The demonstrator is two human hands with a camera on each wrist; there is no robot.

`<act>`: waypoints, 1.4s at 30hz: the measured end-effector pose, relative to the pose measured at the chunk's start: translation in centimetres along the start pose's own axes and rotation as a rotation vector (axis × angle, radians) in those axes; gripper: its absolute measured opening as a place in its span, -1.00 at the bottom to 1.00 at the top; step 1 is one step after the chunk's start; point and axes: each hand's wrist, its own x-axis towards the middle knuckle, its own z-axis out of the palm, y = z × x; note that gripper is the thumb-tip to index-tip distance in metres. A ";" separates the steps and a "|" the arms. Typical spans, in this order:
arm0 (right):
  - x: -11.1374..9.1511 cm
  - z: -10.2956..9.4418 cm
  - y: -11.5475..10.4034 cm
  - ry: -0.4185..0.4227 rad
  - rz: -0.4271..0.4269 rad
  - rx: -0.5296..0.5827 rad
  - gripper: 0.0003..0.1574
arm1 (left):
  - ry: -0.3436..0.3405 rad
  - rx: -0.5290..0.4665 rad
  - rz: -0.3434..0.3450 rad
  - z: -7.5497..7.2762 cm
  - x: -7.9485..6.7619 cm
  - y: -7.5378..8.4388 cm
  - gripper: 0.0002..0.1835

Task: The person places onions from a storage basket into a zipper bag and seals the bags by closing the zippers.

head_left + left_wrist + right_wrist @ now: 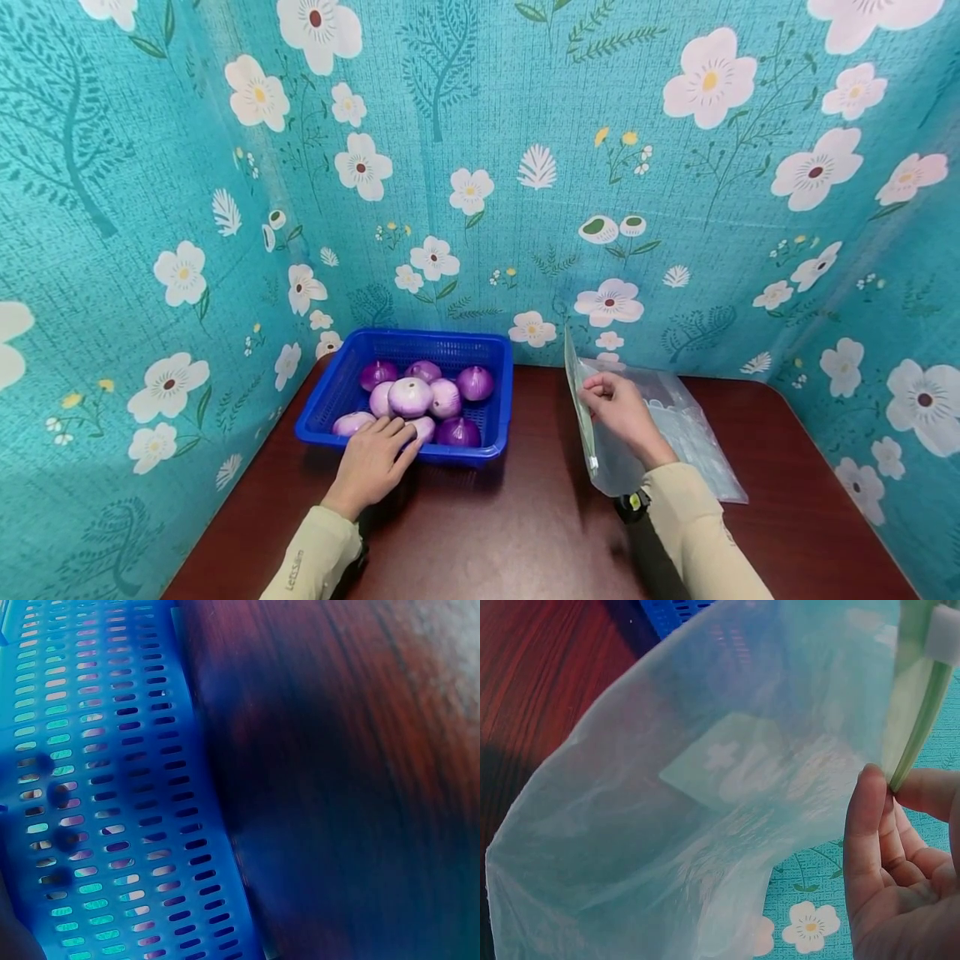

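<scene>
A blue plastic basket [501,417] stands at the left, holding several purple onions [410,397], some dark and some paler. My left hand [375,458] grips its front rim, fingers hooked over the edge; the fingertips show as dark spots through the slotted wall [142,787] in the left wrist view. Farther right, my right hand [618,412] holds up a clear zipper bag [611,467] with a green top strip. Thumb and forefinger pinch that strip [911,750] in the right wrist view, below a white slider [943,636]. The bag hangs slack, and no contents show in it.
More clear plastic bags [708,442] lie flat on the dark red-brown table [480,533], behind and right of my right hand. Teal flowered cloth [480,275] rises along the back and both sides of the table.
</scene>
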 end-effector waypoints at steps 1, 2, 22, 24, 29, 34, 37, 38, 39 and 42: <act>0.0 0.0 0.0 0.001 -0.003 0.001 -0.81 | 0.005 0.003 0.002 0.0 0.0 0.0 -0.76; 0.0 0.0 0.0 0.002 -0.006 0.002 -0.82 | 0.010 0.004 0.003 0.1 0.0 -0.1 -0.77; -0.1 -0.2 -0.2 0.007 0.007 -0.002 -0.80 | 0.098 -0.054 -0.039 -0.8 1.9 2.7 -0.78; -0.1 -0.2 -0.2 0.009 0.009 0.003 -0.80 | 0.138 -0.122 -0.018 -0.6 3.1 4.4 -0.82; -0.1 0.0 -0.2 -0.008 0.011 0.030 -0.78 | 0.140 -0.427 -0.047 0.0 6.5 9.9 -0.88; -0.2 0.4 -0.5 -0.030 0.000 0.054 -0.77 | 0.043 -0.679 -0.142 0.9 10.5 14.1 -0.85; -0.3 0.6 -0.7 -0.030 -0.013 0.058 -0.78 | -0.020 -0.766 -0.228 1.7 12.7 15.4 -0.81; -0.4 0.7 -0.7 -0.032 -0.019 0.062 -0.78 | -0.042 -0.787 -0.256 2.0 13.2 15.7 -0.79; -0.4 0.8 -0.7 -0.033 -0.022 0.066 -0.78 | -0.062 -0.805 -0.281 2.2 13.6 16.0 -0.77; -0.6 1.0 -0.8 -0.039 -0.027 0.083 -0.79 | -0.102 -0.825 -0.327 2.7 14.4 16.7 -0.71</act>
